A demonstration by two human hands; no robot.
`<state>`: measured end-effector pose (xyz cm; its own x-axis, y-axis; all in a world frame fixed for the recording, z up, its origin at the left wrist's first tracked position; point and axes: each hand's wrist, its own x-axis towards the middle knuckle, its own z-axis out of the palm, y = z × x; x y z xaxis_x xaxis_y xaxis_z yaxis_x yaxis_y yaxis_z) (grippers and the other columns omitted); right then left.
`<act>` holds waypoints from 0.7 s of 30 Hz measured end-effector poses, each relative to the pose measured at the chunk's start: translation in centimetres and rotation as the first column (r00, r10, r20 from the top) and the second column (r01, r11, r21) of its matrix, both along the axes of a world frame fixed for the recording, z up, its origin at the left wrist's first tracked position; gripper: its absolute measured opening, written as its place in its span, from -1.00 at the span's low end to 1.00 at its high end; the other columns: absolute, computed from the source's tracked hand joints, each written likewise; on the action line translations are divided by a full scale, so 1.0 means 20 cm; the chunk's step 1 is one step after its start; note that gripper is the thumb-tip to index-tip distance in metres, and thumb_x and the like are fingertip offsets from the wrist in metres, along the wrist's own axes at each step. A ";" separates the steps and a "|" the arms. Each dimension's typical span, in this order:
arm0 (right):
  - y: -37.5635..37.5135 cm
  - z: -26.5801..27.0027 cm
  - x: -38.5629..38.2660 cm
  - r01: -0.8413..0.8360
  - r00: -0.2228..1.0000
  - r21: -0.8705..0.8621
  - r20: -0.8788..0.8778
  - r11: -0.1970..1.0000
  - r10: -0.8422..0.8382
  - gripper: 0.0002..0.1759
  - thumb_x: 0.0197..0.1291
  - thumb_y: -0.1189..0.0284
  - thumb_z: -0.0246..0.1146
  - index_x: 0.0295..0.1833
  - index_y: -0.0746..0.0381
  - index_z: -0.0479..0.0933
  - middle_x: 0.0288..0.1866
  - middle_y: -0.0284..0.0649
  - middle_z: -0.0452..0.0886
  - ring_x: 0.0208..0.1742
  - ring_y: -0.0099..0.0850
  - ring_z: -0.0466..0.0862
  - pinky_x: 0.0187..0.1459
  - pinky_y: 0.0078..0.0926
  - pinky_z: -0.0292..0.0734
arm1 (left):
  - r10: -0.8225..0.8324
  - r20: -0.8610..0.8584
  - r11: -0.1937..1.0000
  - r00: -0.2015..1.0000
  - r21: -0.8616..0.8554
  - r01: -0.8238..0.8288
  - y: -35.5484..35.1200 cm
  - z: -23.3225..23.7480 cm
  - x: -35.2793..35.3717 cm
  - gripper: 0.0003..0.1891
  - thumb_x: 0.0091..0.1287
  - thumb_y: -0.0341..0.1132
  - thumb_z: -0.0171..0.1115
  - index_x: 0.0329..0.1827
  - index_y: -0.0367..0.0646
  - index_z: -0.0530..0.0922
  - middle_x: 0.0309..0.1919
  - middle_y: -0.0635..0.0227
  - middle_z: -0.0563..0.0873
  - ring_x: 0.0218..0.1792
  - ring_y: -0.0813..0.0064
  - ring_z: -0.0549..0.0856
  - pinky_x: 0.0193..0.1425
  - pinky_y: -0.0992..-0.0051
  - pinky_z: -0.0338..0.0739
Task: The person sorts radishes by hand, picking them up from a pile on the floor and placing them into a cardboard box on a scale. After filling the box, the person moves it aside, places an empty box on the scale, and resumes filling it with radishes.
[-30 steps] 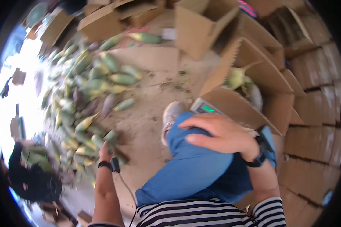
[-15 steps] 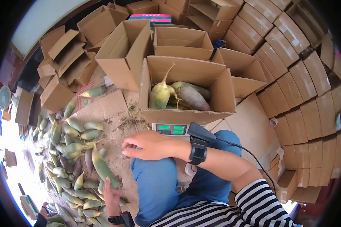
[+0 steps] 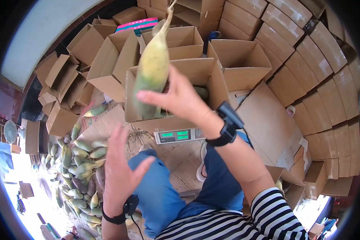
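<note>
My right hand [image 3: 184, 96] is closed around a large radish [image 3: 154, 60], pale yellow at its rooty top and green below. It holds the radish tilted, root end up, over the left side of an open cardboard box [image 3: 148, 126]. Part of a dark green radish [image 3: 203, 93] shows inside that box; the hand hides much of the rest. Below the box front, a digital scale [image 3: 174, 136] shows lit green numbers. Nothing is in my left hand [image 3: 122, 172], which is raised above my left knee with fingers stretched and thumb apart.
Many radishes lie in a heap [image 3: 82, 172] on the floor at the left. Empty open boxes [image 3: 116, 68] stand behind and beside the box in front of me. Stacked cartons [image 3: 308, 92] form a wall on the right. A flattened cardboard sheet [image 3: 268, 124] lies on the right floor.
The radish my left hand held low by the heap appears now in my right hand, above the box. My left hand has let go and risen. The view has shifted slightly.
</note>
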<state>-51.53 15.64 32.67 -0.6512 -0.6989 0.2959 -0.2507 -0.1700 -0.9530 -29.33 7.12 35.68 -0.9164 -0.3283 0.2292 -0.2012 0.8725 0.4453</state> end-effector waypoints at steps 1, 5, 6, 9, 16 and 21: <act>0.04 0.03 -0.07 0.104 0.983 0.146 -0.163 0.984 -0.080 -0.18 0.01 0.15 0.56 0.28 0.33 0.36 0.12 -0.07 0.62 0.15 -0.27 0.63 0.18 -0.35 0.52 | -0.052 0.054 0.999 0.997 0.009 0.052 0.02 -0.01 0.02 -0.22 0.14 -0.08 0.48 0.35 -0.32 0.39 0.31 -0.09 0.47 0.28 -0.08 0.49 0.38 0.09 0.34; 0.09 -0.10 -0.30 0.478 0.716 0.401 -0.693 0.781 -0.082 -0.24 -0.08 0.23 0.56 0.22 0.22 0.40 0.10 -0.01 0.61 0.16 -0.03 0.59 0.18 -0.19 0.51 | -0.178 0.198 0.970 0.964 -0.129 0.206 0.06 -0.16 0.10 -0.44 0.16 -0.03 0.43 0.10 -0.26 0.58 0.05 0.07 0.67 0.14 0.03 0.58 0.27 0.16 0.41; 0.09 -0.16 -0.34 0.510 0.707 0.473 -0.706 0.719 -0.037 -0.25 -0.09 0.24 0.56 0.21 0.20 0.41 0.09 -0.03 0.61 0.15 -0.03 0.58 0.16 -0.15 0.51 | -0.179 0.202 0.970 0.963 -0.129 0.207 0.06 -0.16 0.10 -0.44 0.16 -0.03 0.43 0.10 -0.26 0.58 0.05 0.07 0.67 0.14 0.03 0.58 0.27 0.16 0.41; 0.09 -0.42 -0.43 0.564 0.700 0.625 -0.709 0.539 0.090 -0.32 -0.04 0.29 0.52 0.20 0.18 0.42 0.08 -0.06 0.61 0.14 -0.03 0.58 0.15 -0.13 0.51 | -0.116 0.213 0.991 0.970 -0.048 0.129 0.05 -0.13 0.12 -0.48 0.15 -0.06 0.43 0.05 -0.25 0.60 0.02 0.10 0.67 0.12 0.07 0.60 0.25 0.15 0.42; 0.05 -0.28 -0.37 0.542 0.664 0.357 -0.737 0.761 -0.127 -0.64 0.23 0.42 0.25 0.15 0.17 0.51 0.02 -0.05 0.66 0.00 -0.02 0.65 0.01 -0.12 0.57 | -0.124 0.165 0.987 0.979 -0.080 0.138 0.01 -0.14 0.15 -0.51 0.16 -0.09 0.42 0.04 -0.25 0.59 -0.02 0.09 0.67 0.05 0.06 0.62 0.18 0.15 0.45; 0.10 -0.19 -0.35 0.486 0.698 0.206 -0.677 0.850 -0.234 -0.77 0.25 0.42 0.25 0.00 0.23 0.60 -0.23 -0.04 0.71 -0.18 -0.08 0.70 -0.13 -0.21 0.60 | -0.137 0.140 0.990 0.981 -0.017 0.141 -0.01 -0.15 0.14 -0.54 0.16 -0.12 0.41 0.01 -0.26 0.58 -0.08 0.08 0.68 -0.01 0.01 0.63 0.12 0.16 0.50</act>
<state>-58.45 17.62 28.78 -0.6378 -0.5809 0.5057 -0.7594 0.3648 -0.5387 -26.54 6.90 32.75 -0.9760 -0.1912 0.1043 -0.1352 0.9073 0.3981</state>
